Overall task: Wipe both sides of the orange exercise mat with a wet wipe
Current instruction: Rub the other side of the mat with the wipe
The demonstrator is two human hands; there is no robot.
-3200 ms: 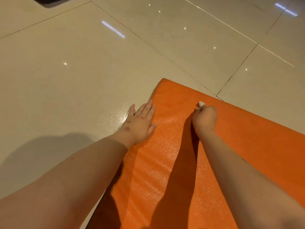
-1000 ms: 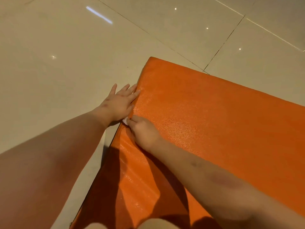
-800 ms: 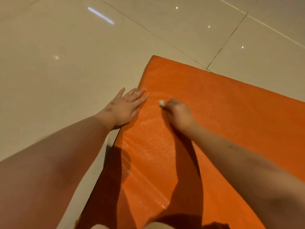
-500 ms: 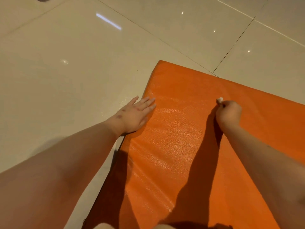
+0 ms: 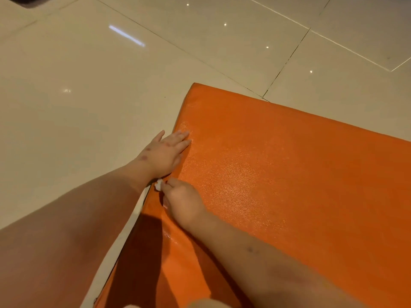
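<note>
Fingers point(image 5: 173, 182) seemingly round wipe point(image 5: 158, 185), floor point(image 5: 89, 112) beside

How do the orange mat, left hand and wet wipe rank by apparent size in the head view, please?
Largest: orange mat
Then: left hand
Smallest: wet wipe, only partly showing beyond the right hand

One orange mat point(image 5: 289, 174), one wet wipe point(image 5: 158, 185), two hands: left hand point(image 5: 165, 152), right hand point(image 5: 184, 203).

Left forearm point(image 5: 77, 230), right forearm point(image 5: 266, 263) were seen bare. Small round marks were noted on back of left hand point(image 5: 165, 152).
</note>
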